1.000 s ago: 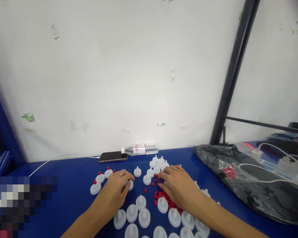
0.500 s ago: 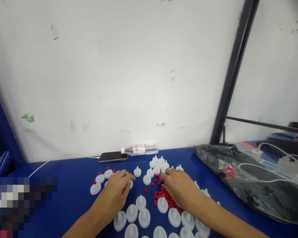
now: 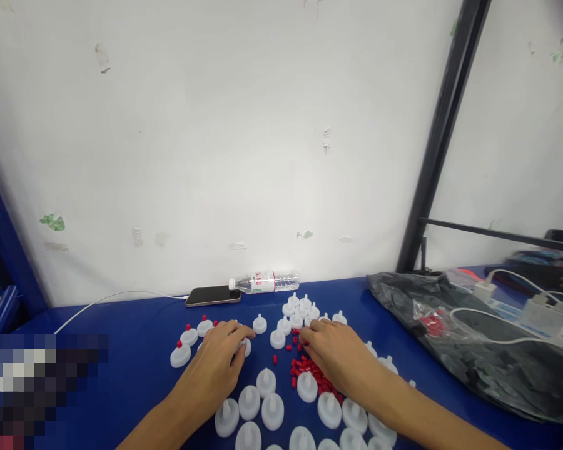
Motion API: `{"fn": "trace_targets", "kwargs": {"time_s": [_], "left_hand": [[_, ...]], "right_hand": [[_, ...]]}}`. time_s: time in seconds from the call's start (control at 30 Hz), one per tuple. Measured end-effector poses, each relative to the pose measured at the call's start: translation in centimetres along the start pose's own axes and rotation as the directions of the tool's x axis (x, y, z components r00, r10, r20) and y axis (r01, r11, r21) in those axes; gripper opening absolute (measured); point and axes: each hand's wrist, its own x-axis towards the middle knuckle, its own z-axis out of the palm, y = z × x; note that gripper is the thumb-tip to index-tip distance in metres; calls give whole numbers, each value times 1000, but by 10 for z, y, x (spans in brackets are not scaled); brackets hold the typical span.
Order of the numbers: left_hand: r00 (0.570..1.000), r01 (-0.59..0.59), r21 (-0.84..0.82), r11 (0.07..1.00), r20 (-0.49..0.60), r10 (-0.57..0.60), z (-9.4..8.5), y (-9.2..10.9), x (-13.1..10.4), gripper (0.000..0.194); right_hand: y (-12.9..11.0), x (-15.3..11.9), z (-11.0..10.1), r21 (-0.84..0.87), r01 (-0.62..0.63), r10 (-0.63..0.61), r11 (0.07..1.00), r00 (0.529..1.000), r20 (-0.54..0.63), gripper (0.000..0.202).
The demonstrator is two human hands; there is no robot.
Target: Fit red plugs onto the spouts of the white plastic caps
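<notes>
My left hand [image 3: 222, 350] lies over a group of white nozzle caps, its fingers and thumb curved around one white nozzle cap [image 3: 246, 347] that shows partly beneath them. My right hand [image 3: 331, 347] rests on the right side of a heap of small red caps [image 3: 304, 369]. Its fingers reach forward and down, with the tips beside loose red caps, and nothing shows in them. Left of my left hand stand several white nozzle caps with red tips [image 3: 181, 356]. Bare white nozzle caps [image 3: 273, 412] stand between and in front of my forearms.
Behind the hands, a clear plastic bottle [image 3: 265, 282] lies against the wall, next to a phone [image 3: 213, 296] with a white cable. More nozzle caps [image 3: 296, 306] cluster at the back. To the right are a black plastic bag [image 3: 492, 375] and a power strip [image 3: 542, 317].
</notes>
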Motion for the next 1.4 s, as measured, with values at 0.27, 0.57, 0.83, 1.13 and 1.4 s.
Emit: {"fn": "trace_targets", "kwargs": {"time_s": [0.27,0.57,0.83,1.13,1.4], "left_hand": [[997,44,-15,999,-68,-45,-10,8,2,34],[994,-6,-6,1000,-107,5,-12,15,0,32],[984,-76,308,948,-130,121,-27,20,2,32],[990,-122,394,911,107,87,-19,27,-2,31],[989,-106,431,896,143,48,-22,31,0,31]], "right_hand": [[-1,-1,-9,98,38,-19,994,982,-190,20],[-6,-3,-7,178,147,-97,973,960,-263,20],[-6,-4,-1,194,136,-86,971,965,-247,22],[-9,-6,-2,212,147,-110,966,978,-177,21],[-8,-4,3,203,164,-129,965,976,-177,23]]}}
